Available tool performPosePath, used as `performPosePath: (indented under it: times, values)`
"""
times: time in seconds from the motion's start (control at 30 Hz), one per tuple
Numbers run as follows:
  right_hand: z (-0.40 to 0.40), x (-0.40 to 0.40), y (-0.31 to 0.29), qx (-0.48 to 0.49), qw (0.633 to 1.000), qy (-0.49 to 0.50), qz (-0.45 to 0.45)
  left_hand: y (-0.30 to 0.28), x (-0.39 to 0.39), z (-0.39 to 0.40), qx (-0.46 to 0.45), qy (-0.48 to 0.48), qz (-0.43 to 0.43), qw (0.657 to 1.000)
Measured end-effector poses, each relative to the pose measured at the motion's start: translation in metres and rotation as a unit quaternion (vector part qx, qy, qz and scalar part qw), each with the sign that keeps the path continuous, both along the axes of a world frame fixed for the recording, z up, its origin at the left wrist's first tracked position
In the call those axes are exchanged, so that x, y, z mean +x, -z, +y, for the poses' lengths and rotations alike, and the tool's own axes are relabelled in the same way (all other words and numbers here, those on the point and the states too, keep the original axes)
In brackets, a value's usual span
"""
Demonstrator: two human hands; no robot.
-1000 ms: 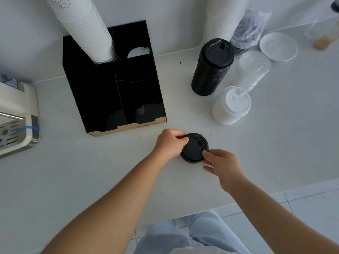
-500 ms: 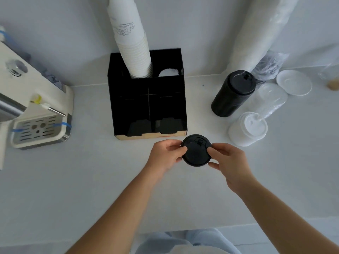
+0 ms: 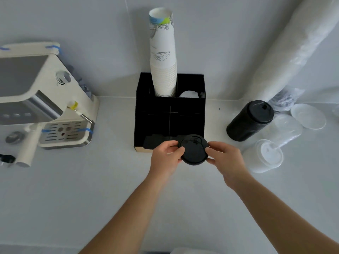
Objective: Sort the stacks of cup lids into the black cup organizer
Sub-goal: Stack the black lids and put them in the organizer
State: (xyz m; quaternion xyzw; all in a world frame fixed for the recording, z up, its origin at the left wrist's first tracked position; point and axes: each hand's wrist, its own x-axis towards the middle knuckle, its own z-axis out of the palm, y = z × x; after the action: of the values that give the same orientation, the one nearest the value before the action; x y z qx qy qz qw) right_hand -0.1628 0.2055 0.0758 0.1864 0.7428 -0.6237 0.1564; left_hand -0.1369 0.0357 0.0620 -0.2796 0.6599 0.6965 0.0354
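Observation:
A short stack of black cup lids (image 3: 194, 151) is held between my left hand (image 3: 167, 155) and my right hand (image 3: 226, 158), just in front of the black cup organizer (image 3: 169, 123), at its front right compartment. The organizer's back left slot holds a tall stack of white paper cups (image 3: 163, 57); its back right slot shows something white. A taller stack of black lids (image 3: 249, 121) lies tilted on the counter to the right. A white lid stack (image 3: 264, 155) and clear lid stacks (image 3: 288, 129) lie beside it.
A cream coffee machine (image 3: 45, 99) stands at the left with its portafilter (image 3: 25, 145) on the counter. A long plastic-wrapped sleeve of cups (image 3: 293, 52) leans against the wall at the right, with a white saucer-like lid (image 3: 308, 116) near it.
Both hands lifted the short black lid stack off the counter and carried it forward to the organizer's front edge. The camera view tilted up.

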Motion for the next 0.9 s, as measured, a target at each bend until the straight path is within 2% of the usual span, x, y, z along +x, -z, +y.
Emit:
performPosePath:
  times: [0.33, 0.67, 0.9]
  values:
    - [-0.027, -0.031, 0.002, 0.058, 0.996, -0.052, 0.032, 0.011, -0.032, -0.001, -0.118, -0.069, 0.02, 0.99]
    - [-0.036, -0.042, 0.012, 0.07, 0.992, -0.101, 0.003, 0.017, -0.053, 0.008, -0.086, -0.05, -0.011, 0.995]
    - [-0.046, -0.047, 0.024, 0.128, 0.98, -0.148, -0.039, 0.009, -0.055, 0.021, 0.029, -0.033, -0.081, 0.996]
